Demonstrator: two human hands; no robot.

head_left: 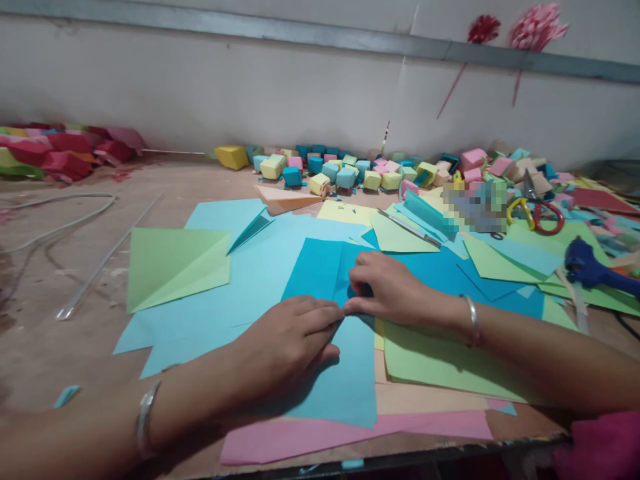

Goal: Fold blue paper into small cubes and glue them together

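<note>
My left hand (295,343) lies flat across the lower part of a dark blue sheet of paper (315,263), fingers stretched out and pressing it. Curled against the right side of that sheet is my right hand (387,287), its thumb tip close to my left fingertips. The right fingers seem to pinch the paper's edge, though the exact grip is partly hidden. A crease runs up the blue sheet. Beneath it are light blue sheets (340,393). To the left rests a green sheet (175,267) with a diagonal fold.
Many small paper cubes (345,177) line the wall, with red paper pieces (65,153) at far left. On the right are scissors (547,219), a blue glue gun (587,263) and a pen (410,228). A clear stick (107,263) and a white cable (95,195) lie left.
</note>
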